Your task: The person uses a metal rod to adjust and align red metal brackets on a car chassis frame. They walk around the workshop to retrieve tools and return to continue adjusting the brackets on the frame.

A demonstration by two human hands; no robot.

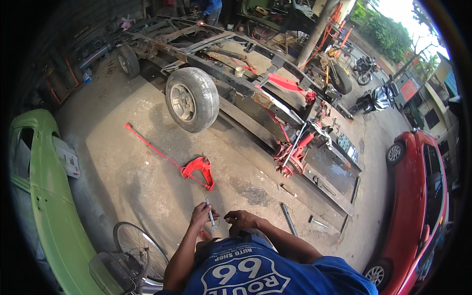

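My left hand [200, 215] is closed round a silver combination wrench [211, 214], its ends showing above and below the fingers. Close beside it, my right hand [241, 219] has curled fingers near the wrench. Whatever is in them, if anything, is too small to make out. On the concrete just ahead lies a red suspension control arm [187, 171], with a long red bar [153, 147] stretching from it toward the far left.
A bare vehicle chassis [223, 73] with a wheel [191, 100] and red suspension parts [295, 152] stands ahead. A metal pipe [289, 220] lies right of my hands. A green car body [54, 206] and a bicycle wheel [140, 248] are left; a red car [410, 206] stands right.
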